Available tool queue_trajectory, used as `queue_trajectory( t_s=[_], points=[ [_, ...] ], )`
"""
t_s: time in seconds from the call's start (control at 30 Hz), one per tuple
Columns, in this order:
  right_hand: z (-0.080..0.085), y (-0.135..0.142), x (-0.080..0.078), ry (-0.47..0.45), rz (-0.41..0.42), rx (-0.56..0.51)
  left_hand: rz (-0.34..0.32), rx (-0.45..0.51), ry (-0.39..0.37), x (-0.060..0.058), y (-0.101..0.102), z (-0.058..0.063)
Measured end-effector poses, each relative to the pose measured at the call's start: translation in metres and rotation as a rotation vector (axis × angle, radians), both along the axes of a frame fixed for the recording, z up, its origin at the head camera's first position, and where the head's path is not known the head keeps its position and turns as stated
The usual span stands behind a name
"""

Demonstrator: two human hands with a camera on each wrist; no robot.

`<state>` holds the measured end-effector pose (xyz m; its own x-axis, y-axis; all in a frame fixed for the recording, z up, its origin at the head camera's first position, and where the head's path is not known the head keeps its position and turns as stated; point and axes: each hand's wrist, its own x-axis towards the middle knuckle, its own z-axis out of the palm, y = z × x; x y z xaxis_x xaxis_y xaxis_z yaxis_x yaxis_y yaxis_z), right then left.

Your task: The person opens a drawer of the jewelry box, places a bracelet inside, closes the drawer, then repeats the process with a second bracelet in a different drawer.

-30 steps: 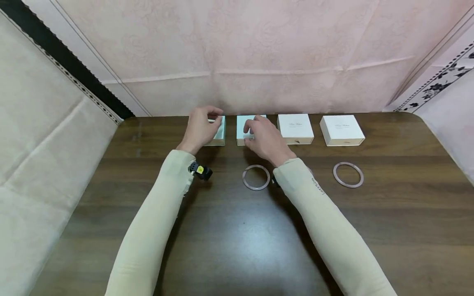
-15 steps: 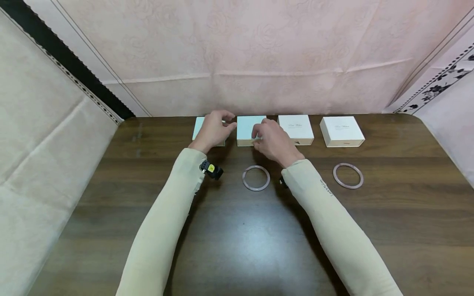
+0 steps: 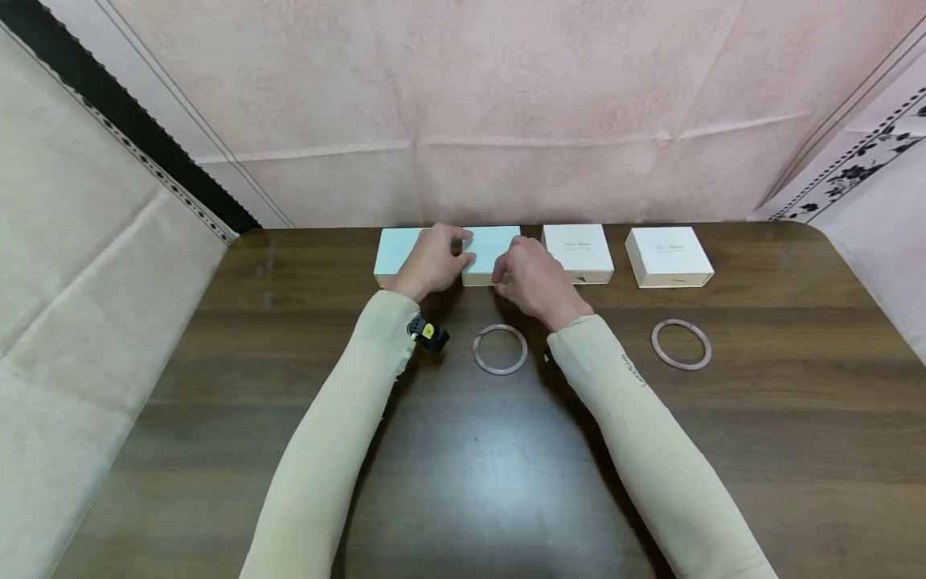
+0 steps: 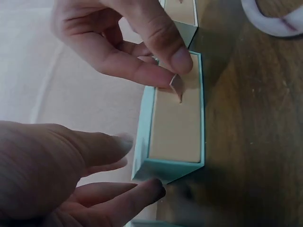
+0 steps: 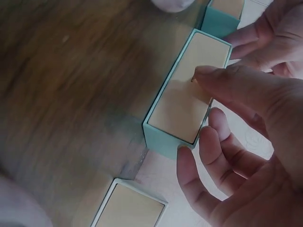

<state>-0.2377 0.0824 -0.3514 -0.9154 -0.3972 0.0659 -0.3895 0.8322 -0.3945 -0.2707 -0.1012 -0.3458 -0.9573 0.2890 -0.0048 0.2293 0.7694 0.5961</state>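
Note:
My right hand [image 3: 537,281] is at the front of the second box from the left, a light-blue drawer-style box [image 3: 490,241]. Thumb and forefinger pinch the small ribbon pull tab [image 4: 177,87] on its beige front [image 4: 176,130]. My left hand [image 3: 437,261] is at the left end of that box, fingers extended and apart; in the left wrist view its fingertips [image 4: 122,143] are close to the box's end, holding nothing. Whether they touch it I cannot tell. Another light-blue box [image 3: 396,249] stands at far left, partly hidden by my left hand.
Two white boxes, one nearer [image 3: 577,251] and one farther right [image 3: 669,256], stand in the same row along the table's back edge. A pale bangle [image 3: 477,354] lies in front of my hands, another bangle [image 3: 654,342] to the right. A pink cloth [image 3: 542,104] hangs behind.
My left hand has moved right, from the far-left box to the second one. My right hand has shifted slightly right and down, and its fingers have come together at the pull tab.

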Motion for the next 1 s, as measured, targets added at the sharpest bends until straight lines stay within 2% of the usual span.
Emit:
queue_trajectory(
  t_s=[0.17,0.5,0.73,1.0],
  points=[
    [-0.0017,-0.0031,0.0005,0.016,-0.008,0.006,0.007,-0.013,-0.044,0.0028,0.0000,-0.0042],
    [-0.0053,-0.0031,-0.0032,0.025,-0.032,0.006,-0.014,-0.016,-0.009,0.0034,0.0011,-0.0072],
    [-0.0055,-0.0030,-0.0038,0.023,-0.019,0.026,-0.013,-0.004,-0.065,0.0029,-0.0016,-0.0076],
    [-0.0057,-0.0020,-0.0042,0.013,-0.016,0.011,-0.027,-0.003,-0.059,0.0032,-0.0009,-0.0071]
  ],
)
